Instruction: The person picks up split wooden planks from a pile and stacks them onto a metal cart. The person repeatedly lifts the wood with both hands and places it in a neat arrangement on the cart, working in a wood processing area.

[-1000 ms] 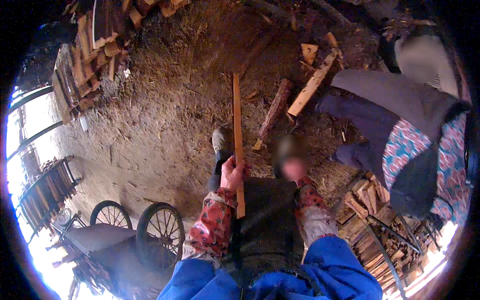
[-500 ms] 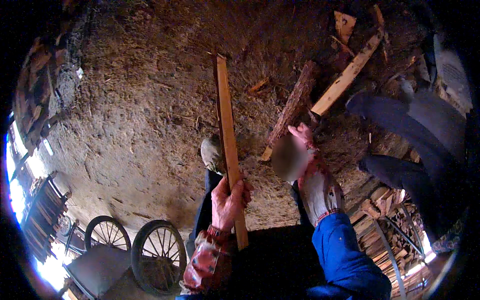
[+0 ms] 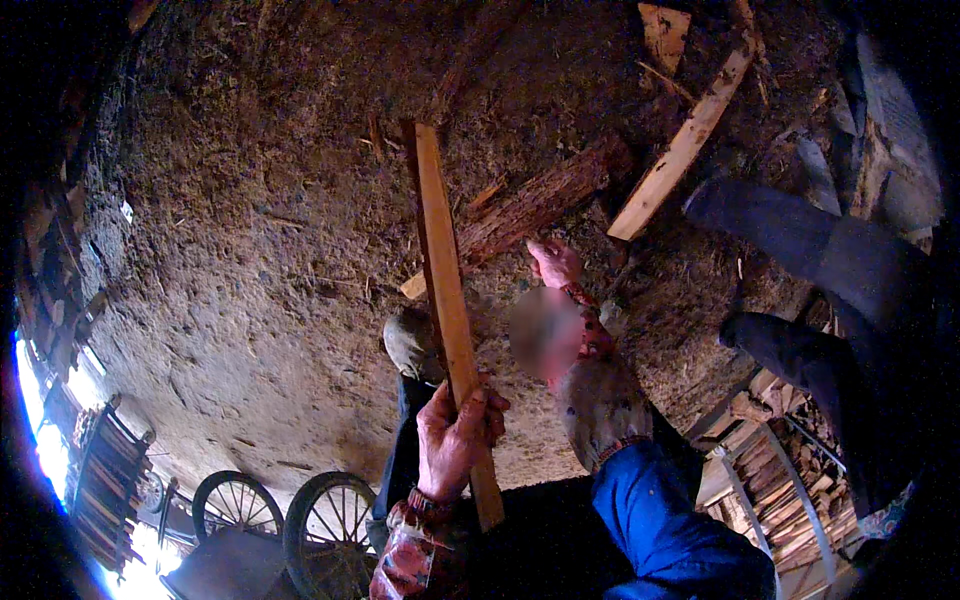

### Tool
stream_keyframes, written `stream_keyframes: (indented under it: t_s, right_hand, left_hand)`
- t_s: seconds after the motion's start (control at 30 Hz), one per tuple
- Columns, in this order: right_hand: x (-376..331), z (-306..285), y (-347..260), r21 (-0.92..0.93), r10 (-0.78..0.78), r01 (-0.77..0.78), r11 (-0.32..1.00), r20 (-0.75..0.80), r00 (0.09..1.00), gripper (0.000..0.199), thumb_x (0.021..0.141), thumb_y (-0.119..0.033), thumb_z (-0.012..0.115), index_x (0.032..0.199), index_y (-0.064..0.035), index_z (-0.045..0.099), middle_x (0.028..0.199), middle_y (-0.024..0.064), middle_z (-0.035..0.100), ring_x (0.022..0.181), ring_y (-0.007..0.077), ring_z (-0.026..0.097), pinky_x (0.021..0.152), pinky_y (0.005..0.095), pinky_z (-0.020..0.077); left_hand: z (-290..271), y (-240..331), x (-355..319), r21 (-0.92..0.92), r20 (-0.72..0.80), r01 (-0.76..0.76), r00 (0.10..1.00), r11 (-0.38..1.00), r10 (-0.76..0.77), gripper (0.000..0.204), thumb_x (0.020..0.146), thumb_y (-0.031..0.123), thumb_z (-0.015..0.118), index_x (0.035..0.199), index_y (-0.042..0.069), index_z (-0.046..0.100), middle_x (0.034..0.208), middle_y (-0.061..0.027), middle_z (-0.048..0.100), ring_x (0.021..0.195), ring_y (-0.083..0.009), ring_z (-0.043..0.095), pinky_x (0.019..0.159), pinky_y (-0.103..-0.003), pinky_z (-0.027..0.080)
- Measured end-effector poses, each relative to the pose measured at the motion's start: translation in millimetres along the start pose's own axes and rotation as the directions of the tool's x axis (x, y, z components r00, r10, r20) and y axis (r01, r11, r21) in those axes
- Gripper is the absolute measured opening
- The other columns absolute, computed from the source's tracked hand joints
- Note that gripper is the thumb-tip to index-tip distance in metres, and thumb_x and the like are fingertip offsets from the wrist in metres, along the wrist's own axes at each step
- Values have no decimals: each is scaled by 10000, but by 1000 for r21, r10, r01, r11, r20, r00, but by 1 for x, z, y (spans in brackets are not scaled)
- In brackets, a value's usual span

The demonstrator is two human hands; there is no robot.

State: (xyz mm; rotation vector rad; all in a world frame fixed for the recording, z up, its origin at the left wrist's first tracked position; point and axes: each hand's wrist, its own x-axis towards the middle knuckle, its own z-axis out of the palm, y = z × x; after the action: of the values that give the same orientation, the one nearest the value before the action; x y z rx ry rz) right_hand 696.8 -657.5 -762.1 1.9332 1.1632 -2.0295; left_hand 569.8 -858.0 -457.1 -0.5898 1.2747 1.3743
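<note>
My left hand (image 3: 458, 432) is closed around a long flat strip of split wood (image 3: 447, 265), gripping it low down. The strip points away from me, dark along its left edge and pale on its face. My right hand (image 3: 556, 263) reaches forward beside a bark-covered log (image 3: 545, 200), with its fingers loosely bent and partly apart. No object shows in that hand; a blurred patch covers the wrist area. The log lies slanted on the ground, its pale near end just left of the strip. Whether my fingertips touch the log is hard to see.
A pale board (image 3: 680, 150) and a wood scrap (image 3: 665, 35) lie on the dirt floor (image 3: 250, 330). At right are another person's dark-clothed legs (image 3: 800, 235) and stacked firewood (image 3: 790, 490). A spoked wheel (image 3: 335, 530) stands at lower left.
The log's near end has swung left, so it lies more crosswise behind the strip. My right hand has moved left. My left hand keeps its hold on the strip.
</note>
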Motion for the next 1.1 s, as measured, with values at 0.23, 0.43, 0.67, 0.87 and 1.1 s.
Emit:
stream_keyframes:
  t_s: [0.23, 0.43, 0.67, 0.87, 1.1]
  right_hand:
    - [12, 20, -33, 235, -112, 134, 963, -104, 988, 594, 733, -270, 812, 1154, -80, 438, 790, 38, 588, 628, 124, 561, 476, 293, 418]
    - [23, 19, -55, 180, -83, 107, 978, -134, 987, 272, 778, -227, 760, 898, -97, 553, 661, 4, 534, 484, 123, 513, 401, 278, 391]
    - [-6, 21, -66, 71, -373, 401, 913, -254, 893, 210, 775, -124, 737, 925, -61, 605, 890, 30, 635, 749, 140, 598, 613, 299, 488]
    - [-44, -67, -111, -73, -642, 648, 759, -254, 723, 346, 771, -157, 754, 1059, -35, 606, 997, 63, 646, 867, 172, 598, 718, 318, 472]
    - [-2, -178, -253, -482, -641, 455, 749, -354, 681, 462, 790, -246, 737, 1156, -20, 569, 1077, 84, 646, 985, 212, 594, 877, 348, 451]
  left_hand:
    - [9, 2, 9, 13, -1, 26, 1000, 1000, -26, 197, 961, 179, 528, 1066, 13, 543, 828, -72, 645, 608, -91, 550, 530, -237, 446]
    - [16, 6, 16, 18, 18, 28, 999, 999, -28, 218, 958, 187, 533, 1087, 11, 538, 839, -78, 656, 615, -97, 551, 533, -242, 454]
    - [18, 15, 16, -38, -36, 27, 999, 999, -28, 223, 951, 173, 548, 1093, 1, 546, 814, -104, 649, 600, -110, 547, 509, -241, 440]
    - [24, 24, 20, 33, 39, 25, 999, 999, -27, 206, 953, 186, 553, 1054, 7, 550, 817, -110, 649, 585, -120, 545, 509, -250, 441]
    - [26, 26, 20, 13, 41, 20, 999, 1000, -21, 220, 951, 190, 561, 1072, 7, 551, 821, -103, 649, 595, -119, 546, 527, -249, 444]
